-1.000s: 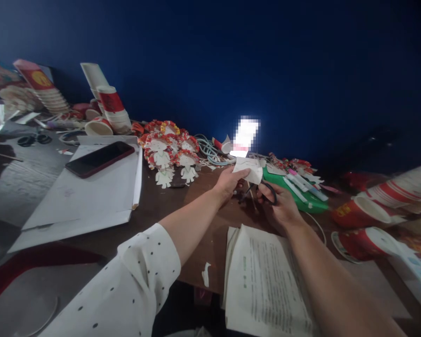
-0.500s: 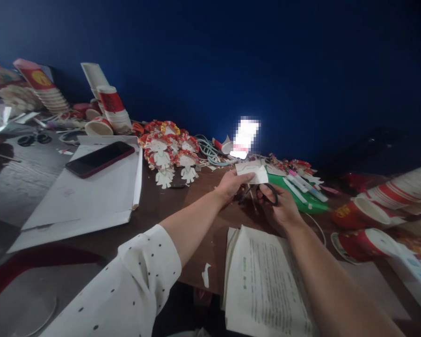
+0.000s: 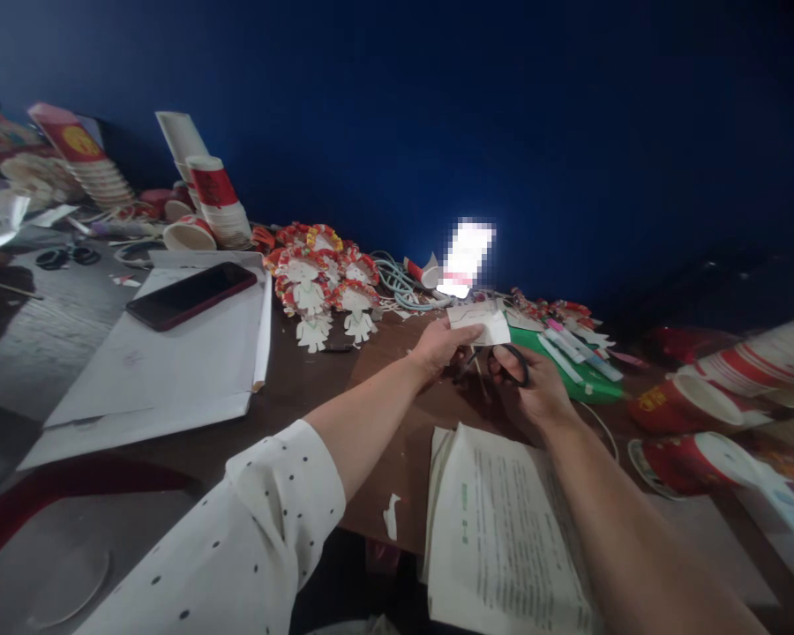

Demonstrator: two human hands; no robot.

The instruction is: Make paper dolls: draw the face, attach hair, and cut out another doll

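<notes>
1. Above the surface (image 3: 397, 432), nearer its far edge than its near one, I see the white paper (image 3: 471, 315) in the head view, my only view; it carries a faint dark line.
2. My left hand (image 3: 440, 346) is nearly closed, its thumb laid flat over the paper's lower side in a pinch; the fingers underneath are mostly hidden from me.
3. My right hand (image 3: 535, 388) is curled around the black-handled scissors (image 3: 523, 369), fingers in the loop, just below the paper's right corner. I cannot tell how far the blades stand apart, or whether they touch the sheet.
4. I judge the paper very light and thin, perhaps card-like: stiff enough to stand out flat from a pinch, yet easy to crease or tear. I would expect little slip, so a gentle thumb-and-finger hold at an edge, clear of the line, should suit it.
5. The scissors should feel rigid and modest in weight, best held by the loops.
6. Toward the surface's near edge I see the printed sheets (image 3: 503, 529), with a paper scrap (image 3: 390, 518) to their left.
</notes>
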